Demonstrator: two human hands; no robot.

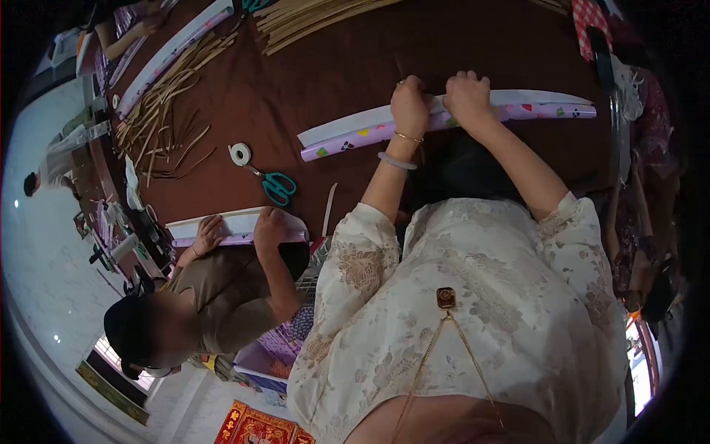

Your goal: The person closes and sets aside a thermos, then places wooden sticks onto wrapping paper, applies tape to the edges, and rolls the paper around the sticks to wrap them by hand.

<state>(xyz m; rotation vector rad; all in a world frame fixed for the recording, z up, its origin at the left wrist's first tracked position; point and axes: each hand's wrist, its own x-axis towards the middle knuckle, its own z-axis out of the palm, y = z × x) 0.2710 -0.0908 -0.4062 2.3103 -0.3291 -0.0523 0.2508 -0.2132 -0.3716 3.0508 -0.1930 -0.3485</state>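
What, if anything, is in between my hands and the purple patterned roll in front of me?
Nothing visible: your left hand and right hand are both on the patterned roll. The teal-handled scissors and white tape lie off to the left, apart from it.

On the tabletop (473, 44) we count three purple printed sheets (540, 111), one tape roll (246, 152), one complete pair of teal-handled scissors (278, 186), one separate pale strip (330, 209) and at least two brown strip bundles (318, 22). At the two nearest sheets we count four hands (410, 107).
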